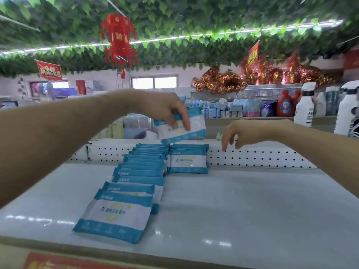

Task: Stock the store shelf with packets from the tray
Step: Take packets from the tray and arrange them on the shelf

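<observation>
My left hand (167,109) grips a blue-and-white packet (194,127) from above and holds it tilted in the air over the back of the shelf. Below it a short second row of packets (188,160) stands against the perforated back panel (252,156). A long row of the same packets (136,171) runs from the back panel toward me, ending in a front packet (116,212). My right hand (233,134) hangs empty to the right of the held packet, fingers loosely pointing down near the back panel. No tray is in view.
The white shelf surface (242,200) stretches to the right of the rows. White bottles (305,105) stand at the far right, and an orange detergent bottle (285,105) and blue packs sit on a shelf behind. A red lantern (118,39) hangs overhead.
</observation>
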